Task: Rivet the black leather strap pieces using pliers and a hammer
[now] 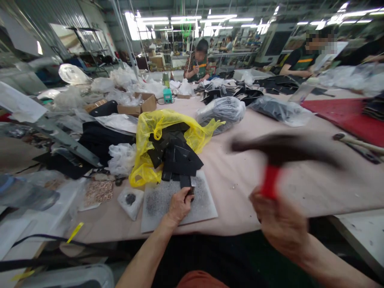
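Note:
My right hand [279, 220] is wrapped round the red handle of a hammer [273, 176], raised over the table and blurred by motion. My left hand [180, 206] pinches a small dark tool with a metal part [193, 185] at its top. Beneath it lies a speckled white board [207, 202] near the table's front edge. A strip of black material reaches from beside the left fingers to a pile of black pieces [181, 156]. That pile spills out of a yellow plastic bag [144, 140]. What the tool's lower end touches is hidden.
Left of the board are a white block [130, 202] with a dark hollow and a bag of small copper-coloured parts [98, 193]. Plastic-wrapped bundles [223, 112] lie behind. A tool with a pale handle [360, 144] is at right. Two people sit across the table.

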### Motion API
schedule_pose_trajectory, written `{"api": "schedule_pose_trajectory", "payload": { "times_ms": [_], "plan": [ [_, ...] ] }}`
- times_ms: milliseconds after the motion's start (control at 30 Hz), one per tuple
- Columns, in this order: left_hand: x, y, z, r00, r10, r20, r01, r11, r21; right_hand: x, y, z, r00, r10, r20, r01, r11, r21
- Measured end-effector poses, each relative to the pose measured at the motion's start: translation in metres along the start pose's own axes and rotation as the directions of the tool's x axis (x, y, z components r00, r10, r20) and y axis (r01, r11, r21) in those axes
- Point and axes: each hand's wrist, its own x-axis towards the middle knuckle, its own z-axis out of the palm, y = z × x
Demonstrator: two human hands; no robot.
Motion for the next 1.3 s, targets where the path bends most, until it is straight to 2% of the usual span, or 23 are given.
{"api": "schedule_pose_trajectory", "payload": {
  "times_ms": [67,133,167,200,267,333,367,400,433,467,533,567,600,633,700,767,833,900,1000,1067,1100,1167,1300],
  "plan": [
    [0.000,0.000,0.000,1.000,0.001,0.004,-0.001,1.000,0.001,-0.005,0.016,0.000,0.964,0.032,0.265,0.007,0.989,-0.145],
    [0.001,-0.001,-0.001,1.000,0.006,-0.003,-0.006,1.000,0.004,-0.007,0.034,-0.004,0.903,0.149,0.403,-0.011,0.946,-0.324],
    [0.001,-0.001,-0.001,1.000,0.007,-0.009,-0.007,1.000,0.006,-0.008,0.045,-0.006,0.875,0.224,0.429,-0.045,0.920,-0.389],
    [0.001,-0.001,-0.001,1.000,0.005,-0.012,-0.005,1.000,0.005,-0.009,0.056,-0.007,0.855,0.298,0.424,-0.105,0.901,-0.421],
    [0.002,0.000,-0.002,1.000,0.000,-0.009,0.000,1.000,-0.002,-0.014,0.084,-0.005,0.811,0.446,0.379,-0.303,0.874,-0.381],
    [0.002,0.001,-0.002,1.000,-0.008,-0.002,0.008,1.000,-0.015,-0.023,0.115,0.002,0.700,0.617,0.361,-0.519,0.786,-0.337],
    [0.001,0.002,-0.002,1.000,-0.011,0.001,0.011,1.000,-0.024,-0.028,0.130,0.007,0.645,0.686,0.335,-0.587,0.727,-0.357],
    [0.001,0.002,-0.002,1.000,-0.015,0.003,0.015,0.999,-0.033,-0.033,0.142,0.013,0.625,0.719,0.303,-0.597,0.691,-0.408],
    [0.001,0.002,-0.002,1.000,-0.020,0.006,0.021,0.999,-0.042,-0.036,0.152,0.019,0.655,0.708,0.265,-0.548,0.686,-0.478],
    [0.001,0.002,-0.002,1.000,-0.028,0.009,0.028,0.998,-0.051,-0.038,0.157,0.025,0.728,0.643,0.237,-0.446,0.707,-0.549],
    [0.001,0.003,-0.002,0.999,-0.045,0.015,0.046,0.997,-0.059,-0.038,0.156,0.039,0.886,0.396,0.241,-0.166,0.757,-0.632],
    [0.001,0.003,-0.003,0.998,-0.053,0.018,0.054,0.997,-0.056,-0.037,0.150,0.048,0.927,0.260,0.271,-0.037,0.782,-0.622],
    [0.001,0.003,-0.003,0.998,-0.059,0.021,0.060,0.997,-0.050,-0.035,0.142,0.059,0.940,0.151,0.307,0.063,0.805,-0.590],
    [0.002,0.004,-0.004,0.998,-0.061,0.025,0.062,0.997,-0.042,-0.033,0.133,0.071,0.933,0.075,0.351,0.136,0.832,-0.538],
    [0.003,0.006,-0.006,0.998,-0.058,0.037,0.059,0.998,-0.025,-0.031,0.117,0.098,0.892,-0.007,0.453,0.225,0.874,-0.431],
    [0.004,0.007,-0.007,0.997,-0.054,0.052,0.055,0.998,-0.019,-0.033,0.108,0.125,0.870,-0.020,0.493,0.237,0.893,-0.383],
    [0.005,0.007,-0.008,0.996,-0.074,0.049,0.076,0.996,-0.045,-0.040,0.108,0.146,0.878,0.002,0.479,0.212,0.895,-0.392],
    [0.008,0.006,-0.007,0.989,-0.145,0.038,0.149,0.980,-0.131,-0.046,0.112,0.158,0.892,0.026,0.451,0.185,0.889,-0.418],
    [0.015,0.000,-0.009,0.941,-0.339,0.010,0.313,0.856,-0.411,-0.051,0.117,0.162,0.894,0.046,0.445,0.172,0.883,-0.437],
    [0.019,-0.006,-0.013,0.898,-0.439,-0.016,0.358,0.753,-0.552,-0.051,0.117,0.160,0.890,0.058,0.452,0.165,0.883,-0.439],
    [0.020,-0.008,-0.015,0.887,-0.461,-0.035,0.363,0.741,-0.564,-0.050,0.117,0.159,0.890,0.063,0.452,0.160,0.885,-0.438],
    [0.020,-0.011,-0.022,0.893,-0.444,-0.069,0.361,0.801,-0.477,-0.049,0.116,0.158,0.891,0.072,0.449,0.145,0.890,-0.432],
    [0.013,-0.010,-0.033,0.941,-0.327,-0.088,0.297,0.921,-0.251,-0.044,0.113,0.158,0.906,0.096,0.412,0.088,0.910,-0.404]
  ]
}}
